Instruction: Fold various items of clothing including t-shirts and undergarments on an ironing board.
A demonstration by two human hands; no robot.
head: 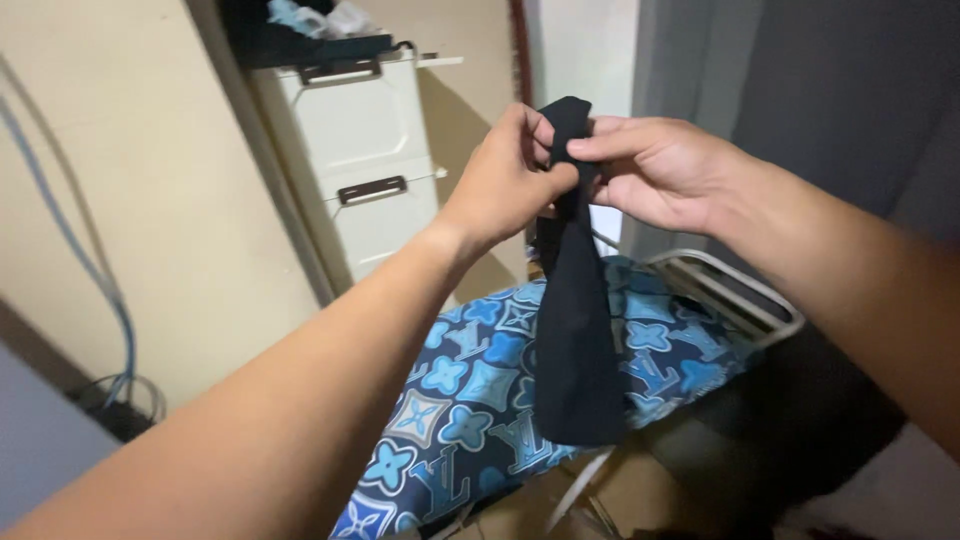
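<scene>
Person, head-camera view: two forearms and two hands visible.

Left hand [510,180]: bare; no glove, ring or bracelet to be seen. Wrist bare, no watch or band. Forearm bare along its whole visible length; no sleeve edge in frame.

Right hand [655,170]: bare; no ring or glove visible. Wrist and forearm bare to the frame edge.

Fingernails: short, unpainted where visible. No marks or tattoos discernible.

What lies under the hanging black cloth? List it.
Under the black cloth, held up by the left hand and right hand, lies the ironing board with its blue patterned cover. The cloth hides a strip of that cover; the board's legs are mostly out of sight.
</scene>
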